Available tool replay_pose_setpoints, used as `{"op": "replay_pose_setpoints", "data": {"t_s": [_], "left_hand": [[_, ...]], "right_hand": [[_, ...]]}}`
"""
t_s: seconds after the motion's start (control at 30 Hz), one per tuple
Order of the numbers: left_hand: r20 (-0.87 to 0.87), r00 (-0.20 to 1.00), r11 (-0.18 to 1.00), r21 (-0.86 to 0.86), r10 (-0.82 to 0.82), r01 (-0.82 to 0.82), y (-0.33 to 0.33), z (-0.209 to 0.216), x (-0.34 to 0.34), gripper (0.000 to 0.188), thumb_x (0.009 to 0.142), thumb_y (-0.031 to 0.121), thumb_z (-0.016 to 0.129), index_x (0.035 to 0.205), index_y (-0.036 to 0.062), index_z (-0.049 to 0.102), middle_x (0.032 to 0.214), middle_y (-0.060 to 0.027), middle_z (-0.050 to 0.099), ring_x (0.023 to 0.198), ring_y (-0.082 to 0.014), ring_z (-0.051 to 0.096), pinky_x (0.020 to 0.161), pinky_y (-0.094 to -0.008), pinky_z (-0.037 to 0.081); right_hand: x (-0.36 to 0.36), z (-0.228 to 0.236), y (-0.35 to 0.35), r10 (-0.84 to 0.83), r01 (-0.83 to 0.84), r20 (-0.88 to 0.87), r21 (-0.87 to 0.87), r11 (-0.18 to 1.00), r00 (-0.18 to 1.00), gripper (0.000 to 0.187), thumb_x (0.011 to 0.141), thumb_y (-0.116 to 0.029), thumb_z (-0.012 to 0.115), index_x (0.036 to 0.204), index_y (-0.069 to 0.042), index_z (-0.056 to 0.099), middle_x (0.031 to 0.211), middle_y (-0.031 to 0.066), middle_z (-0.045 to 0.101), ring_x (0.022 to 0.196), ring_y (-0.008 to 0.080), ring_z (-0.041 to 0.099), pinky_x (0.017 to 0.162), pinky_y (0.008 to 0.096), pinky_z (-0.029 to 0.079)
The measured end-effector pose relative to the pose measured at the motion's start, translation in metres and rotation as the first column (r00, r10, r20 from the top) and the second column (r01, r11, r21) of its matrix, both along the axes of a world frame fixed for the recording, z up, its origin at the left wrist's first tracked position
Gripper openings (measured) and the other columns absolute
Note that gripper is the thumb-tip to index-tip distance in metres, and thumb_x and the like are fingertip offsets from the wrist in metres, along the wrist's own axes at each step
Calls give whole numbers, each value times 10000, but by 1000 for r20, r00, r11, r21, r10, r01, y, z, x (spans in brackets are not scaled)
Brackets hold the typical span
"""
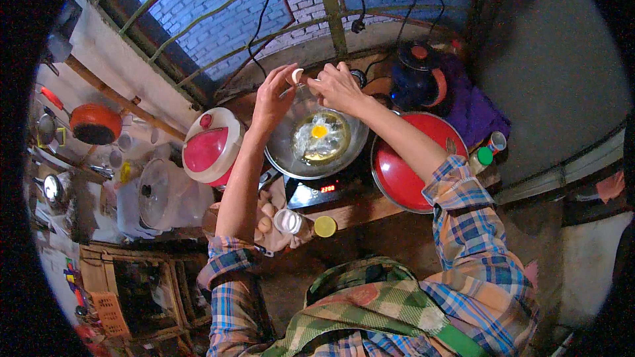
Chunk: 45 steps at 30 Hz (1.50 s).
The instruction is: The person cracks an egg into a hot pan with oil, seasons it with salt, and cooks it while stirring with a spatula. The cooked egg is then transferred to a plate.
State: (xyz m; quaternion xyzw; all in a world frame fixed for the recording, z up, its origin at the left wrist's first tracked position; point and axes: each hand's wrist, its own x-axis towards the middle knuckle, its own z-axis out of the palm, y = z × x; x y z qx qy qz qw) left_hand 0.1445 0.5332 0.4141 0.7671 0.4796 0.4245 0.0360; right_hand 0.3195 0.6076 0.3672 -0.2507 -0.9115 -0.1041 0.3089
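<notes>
My left hand (271, 97) pinches a piece of white eggshell (297, 76) above the far side of a metal pan (280, 148). Beside it, my right hand (338, 90) is closed, with a pale edge of eggshell showing at its fingertips; the rest is hidden by the fingers. A cracked egg (319, 132) lies in oil in the pan, its yolk whole and its white spreading and turning pale. The pan sits on a black induction cooker (307, 195) with a lit red display.
A pink-lidded pot (210, 152) stands left of the pan, a large red lid (405, 147) right. Several eggs (265, 223), a white-topped jar (288, 221) and a yellow-green lid (325, 227) are in front. A dark kettle (417, 79) and purple cloth (468, 102) are at back right.
</notes>
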Motion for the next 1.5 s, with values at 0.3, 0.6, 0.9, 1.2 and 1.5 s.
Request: {"op": "replay_pose_setpoints", "data": {"t_s": [0.3, 0.6, 0.9, 1.2, 1.5], "left_hand": [[-73, 996, 998, 48, 48, -44, 6, 0, -9, 502, 730, -65, 606, 1201, 98, 544, 1181, -122, 540, 1015, -298, 586, 795, -338, 515], [-21, 999, 999, 32, 25, -25, 10, 2, -18, 515, 729, -73, 605, 1209, 103, 545, 1181, -115, 538, 1018, -282, 585, 807, -328, 518], [-61, 996, 996, 64, 65, -61, 9, 6, -23, 489, 740, -53, 639, 1195, 110, 562, 1161, -104, 555, 999, -244, 597, 782, -317, 523], [-76, 993, 991, 106, 91, -83, 13, 3, -30, 475, 733, 19, 695, 1184, 99, 569, 1133, -100, 572, 977, -236, 605, 789, -313, 509], [-12, 999, 999, 36, 41, -40, 19, 7, -18, 469, 745, -35, 649, 1190, 90, 565, 1142, -95, 568, 975, -215, 605, 774, -299, 516]], "right_hand": [[2, 12, 2, 30, -13, 86, -188, 982, 996, 436, 678, -224, 673, 1106, -229, 589, 799, 48, 625, 896, 246, 537, 753, 430, 352], [-10, 20, 11, 113, -98, 41, -260, 960, 993, 461, 670, -220, 666, 1120, -248, 573, 821, 67, 642, 898, 281, 564, 771, 446, 365], [-11, 33, 19, 120, -85, 124, -256, 963, 985, 431, 662, -232, 669, 1083, -272, 588, 811, 20, 662, 887, 261, 560, 771, 444, 353], [-11, 39, 21, 141, -61, 278, -280, 958, 950, 482, 675, -222, 676, 1144, -244, 563, 842, 2, 668, 925, 269, 543, 790, 477, 348], [-16, 37, 31, 59, 28, 350, -236, 971, 935, 471, 673, -221, 688, 1126, -243, 560, 830, 23, 662, 934, 273, 543, 809, 489, 341]]}}
